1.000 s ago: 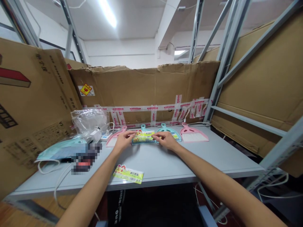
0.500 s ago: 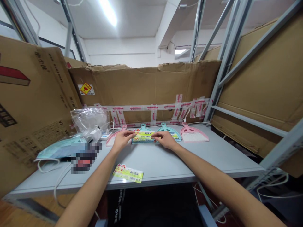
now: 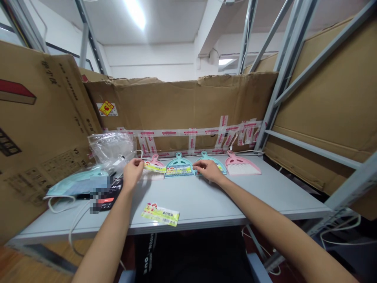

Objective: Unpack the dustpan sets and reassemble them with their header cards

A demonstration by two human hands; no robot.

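Observation:
My left hand [image 3: 134,171] pinches the left end of a yellow-green printed label card [image 3: 155,168], held over the left pink dustpan-and-brush set [image 3: 155,158]. Beside it lies a teal dustpan set [image 3: 178,161] with a similar card [image 3: 179,170] across its brush. My right hand [image 3: 208,169] has its fingers loosely bent and slightly apart at that set's right edge, nothing visible in them. It partly covers a second teal dustpan set [image 3: 204,156], which also bears a card. Farthest right rests a pink dustpan set [image 3: 240,165] with white bristles showing.
Another label card [image 3: 160,214] lies near the front edge of the grey table [image 3: 206,204]. At left are a clear plastic bag [image 3: 112,147], a pale blue packet [image 3: 78,182], a phone [image 3: 113,195] and white cables. Cardboard [image 3: 182,106] walls the back; metal posts stand right.
My left hand has moved left, carrying a label card over the left pink dustpan set. A card now shows on the left teal set. My right hand has shifted slightly right.

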